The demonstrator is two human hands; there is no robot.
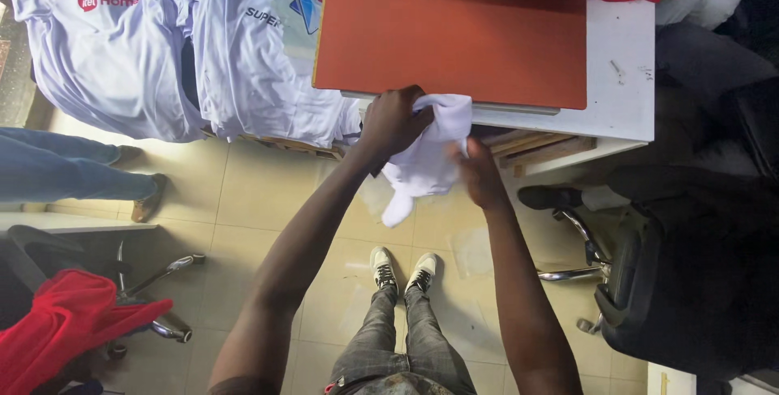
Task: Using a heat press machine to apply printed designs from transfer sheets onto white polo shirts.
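Both hands are closed on a bunched white garment point(426, 160), held in the air just off the near edge of the worktop point(621, 95), in front of the orange-red pad point(450, 30) that covers most of it. The left hand point(393, 122) grips the top of the cloth in a fist close to the pad's near edge, and the right hand point(479, 172) pinches its lower right side (one loose end hangs down toward the tiled floor point(243, 192)). Judging by this, the garment is not yet laid out: it is still crumpled, none of it is spread flat on the pad, and the pad's surface carries nothing. Spreading and smoothing it there seems to be the work left. To the far left, two white printed shirts point(162, 46) are draped over a low stand, and a dark office chair point(673, 273) stands to the right.
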